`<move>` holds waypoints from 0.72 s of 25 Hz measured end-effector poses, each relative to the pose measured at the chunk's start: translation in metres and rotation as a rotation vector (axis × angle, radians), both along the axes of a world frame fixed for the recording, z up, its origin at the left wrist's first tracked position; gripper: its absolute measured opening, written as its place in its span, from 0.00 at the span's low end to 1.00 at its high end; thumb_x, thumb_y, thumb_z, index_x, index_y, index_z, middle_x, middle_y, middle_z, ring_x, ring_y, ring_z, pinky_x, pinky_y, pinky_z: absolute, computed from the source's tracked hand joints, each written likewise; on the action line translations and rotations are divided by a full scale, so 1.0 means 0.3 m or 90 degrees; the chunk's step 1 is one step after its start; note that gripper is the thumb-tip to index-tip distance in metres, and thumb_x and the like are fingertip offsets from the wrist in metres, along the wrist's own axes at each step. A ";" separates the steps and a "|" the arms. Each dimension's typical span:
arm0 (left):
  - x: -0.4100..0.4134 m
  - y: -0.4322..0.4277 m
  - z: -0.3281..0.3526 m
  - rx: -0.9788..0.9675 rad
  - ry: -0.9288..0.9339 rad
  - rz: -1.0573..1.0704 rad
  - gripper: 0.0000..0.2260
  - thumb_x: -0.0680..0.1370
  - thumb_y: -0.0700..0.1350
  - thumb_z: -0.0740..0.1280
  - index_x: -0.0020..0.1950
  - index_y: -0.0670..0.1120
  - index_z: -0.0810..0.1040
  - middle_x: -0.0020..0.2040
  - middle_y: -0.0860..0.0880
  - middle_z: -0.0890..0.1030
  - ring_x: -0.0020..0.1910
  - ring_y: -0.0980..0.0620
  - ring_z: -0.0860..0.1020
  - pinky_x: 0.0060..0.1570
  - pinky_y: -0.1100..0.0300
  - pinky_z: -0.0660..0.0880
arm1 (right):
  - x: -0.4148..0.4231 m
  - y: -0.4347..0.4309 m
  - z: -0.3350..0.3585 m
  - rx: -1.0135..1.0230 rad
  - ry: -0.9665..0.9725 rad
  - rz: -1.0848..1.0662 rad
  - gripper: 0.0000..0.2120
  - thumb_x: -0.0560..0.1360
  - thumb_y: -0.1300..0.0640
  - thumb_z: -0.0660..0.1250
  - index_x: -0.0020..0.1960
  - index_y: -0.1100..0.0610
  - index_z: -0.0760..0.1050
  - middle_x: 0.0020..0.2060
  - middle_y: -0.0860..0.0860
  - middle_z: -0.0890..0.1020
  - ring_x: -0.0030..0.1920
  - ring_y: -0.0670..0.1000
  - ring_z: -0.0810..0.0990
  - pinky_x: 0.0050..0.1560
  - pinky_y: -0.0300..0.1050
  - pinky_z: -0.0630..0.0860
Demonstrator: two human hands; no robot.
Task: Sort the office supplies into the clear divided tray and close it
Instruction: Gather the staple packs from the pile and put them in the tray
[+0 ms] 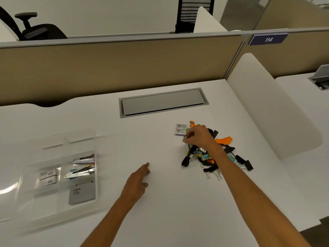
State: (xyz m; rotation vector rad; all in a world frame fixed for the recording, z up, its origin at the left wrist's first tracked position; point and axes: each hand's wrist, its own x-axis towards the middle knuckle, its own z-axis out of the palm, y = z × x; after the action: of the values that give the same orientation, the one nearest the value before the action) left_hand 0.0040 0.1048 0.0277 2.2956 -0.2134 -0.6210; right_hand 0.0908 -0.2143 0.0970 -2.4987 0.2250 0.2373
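The clear divided tray (78, 138) lies open at the left of the white desk. It holds two staplers (81, 166), staple boxes (47, 176) and a grey Camlin box (82, 193). At the right sits a pile of supplies (224, 154): black and orange lanyards, small coloured boxes, black binder clips. Two small staple boxes (180, 129) lie at the pile's left edge. My right hand (200, 137) is over the pile, fingertips pinching a small shiny item next to those boxes. My left hand (138, 180) hovers over bare desk, fingers extended.
A grey cable hatch (162, 102) is set into the desk behind the work area. A tan partition (114, 68) runs along the back, and a white rounded divider (272, 111) bounds the right side. Office chairs stand beyond the partition.
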 end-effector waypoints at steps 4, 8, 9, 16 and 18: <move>0.013 -0.006 0.010 -0.009 -0.008 -0.009 0.29 0.74 0.35 0.72 0.72 0.49 0.70 0.68 0.55 0.74 0.70 0.53 0.71 0.70 0.60 0.67 | -0.032 -0.004 0.041 0.231 -0.115 -0.091 0.10 0.67 0.53 0.79 0.46 0.55 0.85 0.39 0.46 0.86 0.40 0.45 0.84 0.47 0.33 0.80; 0.079 -0.068 0.121 -0.178 -0.010 0.123 0.21 0.73 0.43 0.75 0.65 0.51 0.74 0.64 0.53 0.76 0.61 0.53 0.78 0.50 0.72 0.75 | -0.059 0.083 0.055 0.513 -0.136 -0.110 0.10 0.66 0.54 0.80 0.47 0.53 0.86 0.43 0.51 0.87 0.45 0.51 0.86 0.49 0.40 0.82; 0.098 -0.084 0.160 -0.221 -0.010 0.141 0.23 0.74 0.46 0.74 0.66 0.53 0.73 0.64 0.56 0.75 0.60 0.57 0.78 0.45 0.75 0.75 | -0.065 0.120 0.053 0.558 -0.135 -0.100 0.11 0.65 0.53 0.80 0.46 0.53 0.86 0.44 0.53 0.87 0.45 0.53 0.86 0.50 0.43 0.82; 0.159 0.008 0.315 -0.164 -0.197 0.077 0.13 0.81 0.52 0.63 0.64 0.52 0.75 0.60 0.52 0.77 0.58 0.55 0.76 0.57 0.62 0.73 | -0.086 0.422 0.015 0.707 -0.079 0.007 0.13 0.70 0.55 0.77 0.52 0.59 0.83 0.46 0.60 0.86 0.46 0.62 0.86 0.49 0.48 0.83; 0.166 0.081 0.323 -0.125 -0.231 0.069 0.11 0.81 0.49 0.63 0.61 0.50 0.77 0.56 0.51 0.79 0.55 0.53 0.75 0.54 0.61 0.72 | -0.092 0.512 0.018 0.714 -0.071 0.029 0.11 0.71 0.57 0.76 0.52 0.59 0.83 0.46 0.60 0.86 0.46 0.62 0.86 0.51 0.48 0.83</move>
State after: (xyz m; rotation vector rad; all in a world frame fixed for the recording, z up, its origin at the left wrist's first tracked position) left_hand 0.0538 0.1290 0.1247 2.1953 -0.3045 -0.1169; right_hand 0.0633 -0.0606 0.1023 -1.3966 -0.0269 0.1684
